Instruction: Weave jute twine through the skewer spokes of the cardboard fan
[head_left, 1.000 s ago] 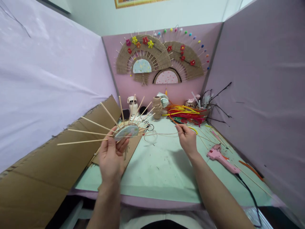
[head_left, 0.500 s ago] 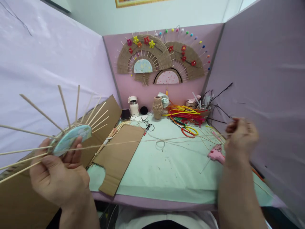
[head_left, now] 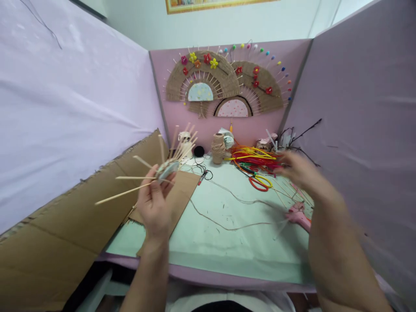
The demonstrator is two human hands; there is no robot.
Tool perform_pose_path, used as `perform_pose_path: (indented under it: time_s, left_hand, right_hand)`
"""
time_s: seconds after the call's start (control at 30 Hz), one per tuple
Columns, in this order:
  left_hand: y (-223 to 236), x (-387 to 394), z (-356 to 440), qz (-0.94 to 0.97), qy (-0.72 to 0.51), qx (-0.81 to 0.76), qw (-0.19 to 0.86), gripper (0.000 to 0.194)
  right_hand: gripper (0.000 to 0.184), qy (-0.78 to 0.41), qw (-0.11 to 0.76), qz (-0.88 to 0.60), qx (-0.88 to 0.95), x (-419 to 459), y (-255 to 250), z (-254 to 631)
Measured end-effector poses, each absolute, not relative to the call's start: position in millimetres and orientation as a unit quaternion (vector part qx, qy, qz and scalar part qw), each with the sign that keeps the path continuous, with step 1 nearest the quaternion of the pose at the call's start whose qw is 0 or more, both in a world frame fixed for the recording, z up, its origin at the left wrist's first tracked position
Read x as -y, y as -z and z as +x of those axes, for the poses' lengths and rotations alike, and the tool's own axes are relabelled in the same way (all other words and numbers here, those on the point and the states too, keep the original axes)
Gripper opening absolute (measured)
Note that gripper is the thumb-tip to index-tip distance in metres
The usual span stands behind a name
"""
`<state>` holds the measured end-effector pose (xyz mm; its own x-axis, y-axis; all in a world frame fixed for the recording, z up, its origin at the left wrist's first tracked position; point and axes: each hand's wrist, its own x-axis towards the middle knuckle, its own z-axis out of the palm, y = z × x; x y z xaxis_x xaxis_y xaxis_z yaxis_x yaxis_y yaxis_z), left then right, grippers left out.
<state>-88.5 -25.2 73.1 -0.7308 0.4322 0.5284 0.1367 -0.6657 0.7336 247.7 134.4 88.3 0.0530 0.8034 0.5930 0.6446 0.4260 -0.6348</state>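
Note:
My left hand (head_left: 156,208) is closed around the half-round base of a fan frame (head_left: 168,170), a pale-blue patterned piece with thin wooden sticks spreading outward. A strand of jute twine (head_left: 224,228) runs from the frame and lies slack across the table to the right. My right hand (head_left: 302,175) is raised over the right side, its blurred fingers stretched leftward and apart, with no twine seen in them. It is close to the bundle of red and yellow pipe cleaners (head_left: 253,157). Below it lies a pink glue gun (head_left: 297,213).
Scissors (head_left: 260,181) lie right of the middle, near a cone of twine (head_left: 218,149). Cut cardboard (head_left: 183,195) lies under my left hand; a larger cardboard sheet (head_left: 65,221) leans at left. Twigs (head_left: 305,130) stick out at back right. Finished fans (head_left: 204,73) hang behind.
The fan frame has moved right and away from me in my left hand and turned. My right hand has moved left and its fingers have opened. The twine, taut before, now lies slack.

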Motion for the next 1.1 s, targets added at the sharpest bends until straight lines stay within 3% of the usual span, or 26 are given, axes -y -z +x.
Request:
perform_pose_path:
  time_s: [0.03,0.1,0.2,0.3,0.4,0.53,0.6,0.9,1.1]
  left_hand:
    - [-71.2,18.3,-82.3,0.373,-0.832,-0.395,0.109,0.038]
    - [-67.0,4.6,-71.1,0.403,-0.815,-0.39,0.142,0.04]
    - [-56.8,-13.7,-59.5,0.44,-0.796,-0.379,0.172,0.042]
    - [-39.4,-27.3,-54.0,0.478,-0.771,-0.386,0.168,0.043]
    - [-19.4,-35.1,-54.1,0.524,-0.735,-0.409,0.132,0.042]
    - [-2.1,-37.3,-58.7,0.564,-0.706,-0.421,0.08,0.038]
    - [1.7,-37.5,-60.7,0.57,-0.697,-0.43,0.07,0.037]
    - [14.3,-46.4,-68.5,0.574,-0.668,-0.474,0.019,0.04]
    - [13.2,-47.5,-70.9,0.581,-0.655,-0.483,-0.017,0.039]
  right_hand:
    - [0.031,-0.108,0.379,-0.539,0.744,-133.9,-80.3,236.5]
    - [0.05,-0.105,0.26,-0.515,0.81,-126.9,-68.3,216.7]
    - [0.045,-0.106,0.307,-0.423,0.846,-105.8,-64.0,185.1]
    - [0.031,-0.239,0.387,-0.291,0.842,-85.1,-63.2,141.9]
    - [0.038,-0.386,0.422,-0.221,0.79,-75.5,-46.6,98.7]
    - [0.039,-0.571,0.421,-0.18,0.682,-71.7,-13.2,72.5]
    - [0.035,-0.607,0.404,-0.188,0.658,-68.3,-5.8,73.9]
    - [0.034,-0.424,0.5,-0.221,0.722,-54.7,-14.9,94.6]
    - [0.029,-0.235,0.541,-0.187,0.786,-50.6,-11.4,99.6]
